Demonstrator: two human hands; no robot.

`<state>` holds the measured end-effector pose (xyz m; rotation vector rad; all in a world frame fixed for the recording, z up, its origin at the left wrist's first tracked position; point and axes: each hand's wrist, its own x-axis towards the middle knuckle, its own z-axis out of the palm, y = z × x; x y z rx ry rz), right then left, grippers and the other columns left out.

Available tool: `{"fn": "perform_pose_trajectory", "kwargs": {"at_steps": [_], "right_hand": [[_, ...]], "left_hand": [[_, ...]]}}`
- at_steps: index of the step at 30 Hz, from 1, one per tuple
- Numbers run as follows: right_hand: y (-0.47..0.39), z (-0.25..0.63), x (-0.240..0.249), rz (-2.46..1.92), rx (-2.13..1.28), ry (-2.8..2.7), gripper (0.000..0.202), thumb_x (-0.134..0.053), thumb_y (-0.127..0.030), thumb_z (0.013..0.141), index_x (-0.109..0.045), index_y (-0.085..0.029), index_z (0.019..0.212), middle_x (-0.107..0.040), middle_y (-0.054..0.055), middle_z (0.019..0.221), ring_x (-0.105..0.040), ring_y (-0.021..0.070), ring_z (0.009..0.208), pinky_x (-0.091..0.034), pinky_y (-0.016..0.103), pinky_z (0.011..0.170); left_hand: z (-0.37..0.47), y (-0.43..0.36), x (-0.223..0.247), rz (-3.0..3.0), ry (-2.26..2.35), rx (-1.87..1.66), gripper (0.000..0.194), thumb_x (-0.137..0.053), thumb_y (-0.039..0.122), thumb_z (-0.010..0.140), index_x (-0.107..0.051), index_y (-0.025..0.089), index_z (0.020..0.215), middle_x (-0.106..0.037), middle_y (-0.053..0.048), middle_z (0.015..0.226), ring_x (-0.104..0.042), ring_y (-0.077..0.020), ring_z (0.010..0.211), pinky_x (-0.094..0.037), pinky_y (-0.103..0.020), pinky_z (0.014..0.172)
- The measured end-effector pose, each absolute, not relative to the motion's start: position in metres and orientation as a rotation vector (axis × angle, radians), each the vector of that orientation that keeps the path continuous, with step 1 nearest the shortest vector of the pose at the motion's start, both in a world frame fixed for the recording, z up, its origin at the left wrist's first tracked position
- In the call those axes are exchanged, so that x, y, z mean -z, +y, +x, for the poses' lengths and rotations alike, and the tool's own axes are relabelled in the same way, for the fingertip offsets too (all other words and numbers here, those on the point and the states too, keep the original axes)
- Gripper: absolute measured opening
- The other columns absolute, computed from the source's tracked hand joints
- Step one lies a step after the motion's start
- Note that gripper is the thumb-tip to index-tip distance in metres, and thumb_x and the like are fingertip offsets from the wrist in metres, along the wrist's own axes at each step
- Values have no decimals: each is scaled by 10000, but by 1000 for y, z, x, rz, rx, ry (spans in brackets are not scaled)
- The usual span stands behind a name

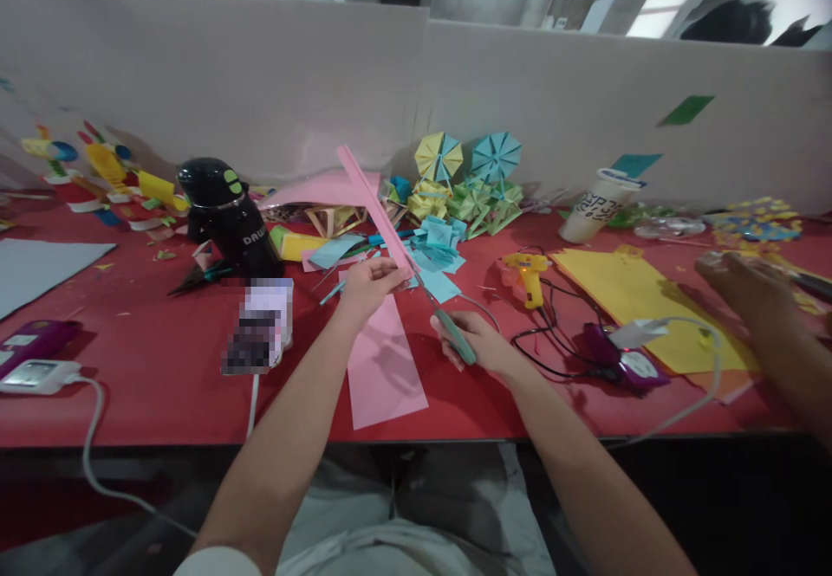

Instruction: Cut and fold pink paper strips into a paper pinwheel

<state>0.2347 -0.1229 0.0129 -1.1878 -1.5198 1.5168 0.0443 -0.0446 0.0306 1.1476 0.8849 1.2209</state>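
Raised over the table, a folded pink paper strip (372, 199) slants up and away, its near end pinched in my left hand (373, 286). My right hand (471, 338) is closed around the green handle of a pair of scissors (453, 333). Their thin metal blades point up and left, reaching the strip's near end beside my left fingertips. Below my left hand, a flat pink paper sheet (388, 377) lies on the red table (312, 403). Behind the scissors are blue paper pieces (438, 255) in a loose pile.
A black bottle (227, 221) and a phone (260, 325) stand to the left. Rightward are a yellow glue gun (529, 277), its cords, a purple power strip (627, 364), yellow paper (650, 307) and a cup (594, 208). Another person's hand (741, 286) is at far right. Folded paper pieces (468, 186) line the back.
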Motion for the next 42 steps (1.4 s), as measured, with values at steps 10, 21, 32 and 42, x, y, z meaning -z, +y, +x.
{"fn": "perform_pose_trajectory", "kwargs": {"at_steps": [10,21,32,42], "right_hand": [[-124,234,-15,-1247,-1454,-1537,497,-644,-650,790,-418,-225,664,-487,-60,441,-446,92,347,-328,230,380],[-122,236,-9,-1239,-1487,-1516,476,-621,-647,824,-455,-215,714,-483,-66,428,-450,92,355,-331,213,387],[-119,236,-5,-1183,-1500,-1493,460,-639,-610,829,-436,-220,692,-487,-65,398,-437,93,331,-300,219,383],[-120,236,-6,-1174,-1509,-1506,471,-624,-635,830,-441,-221,702,-492,-64,420,-431,92,343,-306,227,385]], "left_hand": [[44,-46,-32,1133,882,-1213,407,-897,380,523,-709,115,767,-707,-37,707,-637,-120,643,-571,-343,761],[45,-45,-30,1163,884,-1206,403,-895,398,522,-712,124,756,-706,-36,711,-635,-118,641,-569,-334,770],[46,-45,-25,1209,853,-1161,416,-887,430,546,-697,134,767,-706,-37,750,-657,-137,690,-578,-358,792],[47,-45,-25,1207,855,-1157,422,-889,437,542,-701,133,766,-700,-33,743,-645,-128,681,-578,-354,788]]}}
